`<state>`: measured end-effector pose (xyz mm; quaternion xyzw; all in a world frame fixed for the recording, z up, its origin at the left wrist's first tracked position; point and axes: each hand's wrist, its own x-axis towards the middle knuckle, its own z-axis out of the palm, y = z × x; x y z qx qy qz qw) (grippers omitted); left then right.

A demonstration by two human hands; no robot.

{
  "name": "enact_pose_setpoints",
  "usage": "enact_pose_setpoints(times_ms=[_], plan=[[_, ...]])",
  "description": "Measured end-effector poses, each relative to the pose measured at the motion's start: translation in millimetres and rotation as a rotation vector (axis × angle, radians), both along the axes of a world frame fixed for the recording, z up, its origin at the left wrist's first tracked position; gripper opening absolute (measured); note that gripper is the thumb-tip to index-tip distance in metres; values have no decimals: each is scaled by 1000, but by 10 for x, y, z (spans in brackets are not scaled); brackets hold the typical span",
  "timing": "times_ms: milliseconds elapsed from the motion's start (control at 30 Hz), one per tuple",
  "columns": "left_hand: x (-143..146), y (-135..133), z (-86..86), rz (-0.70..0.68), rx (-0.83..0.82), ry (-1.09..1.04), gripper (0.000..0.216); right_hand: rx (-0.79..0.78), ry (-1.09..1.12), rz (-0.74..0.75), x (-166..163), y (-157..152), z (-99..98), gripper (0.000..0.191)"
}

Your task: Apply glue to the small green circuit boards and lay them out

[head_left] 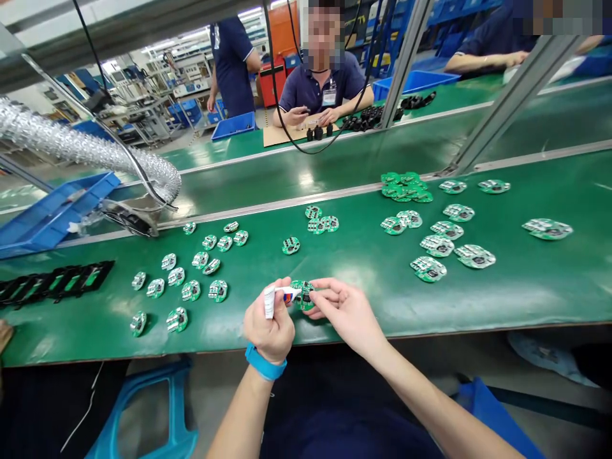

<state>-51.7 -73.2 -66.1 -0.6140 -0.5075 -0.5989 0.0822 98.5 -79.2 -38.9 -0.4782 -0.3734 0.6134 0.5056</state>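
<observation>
My left hand [268, 325], with a blue wristband, is closed around a small white tube [276, 297] whose tip points right onto a round green circuit board [303, 294]. My right hand [342, 308] pinches that board from the right side, just above the near edge of the green table [363, 268]. Several more round green boards [191, 274] lie scattered to the left, and others [437, 245] lie to the right.
A silver flexible duct [81, 150] and a blue tray [48, 210] sit at the left. A black strip of holders [52, 280] lies near the left edge. Across the belt a seated person [320, 83] handles black parts; another person's arm [488, 60] rests at the far right.
</observation>
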Motion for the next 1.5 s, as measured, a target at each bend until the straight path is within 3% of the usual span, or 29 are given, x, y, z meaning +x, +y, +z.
enact_pose_setpoints(times_ms=[300, 933, 1300, 1500], plan=[[2, -8, 124, 25, 157, 286, 11, -29, -9, -28, -12, -52, -3, 64], [-74, 36, 108, 149, 136, 246, 15, -35, -55, -60, 4, -82, 63, 65], [-19, -142, 78, 57, 121, 267, 13, -7, -25, -82, -12, -95, 122, 60], [-20, -134, 106, 106, 117, 215, 13, -20, -17, -93, -21, -98, 111, 60]])
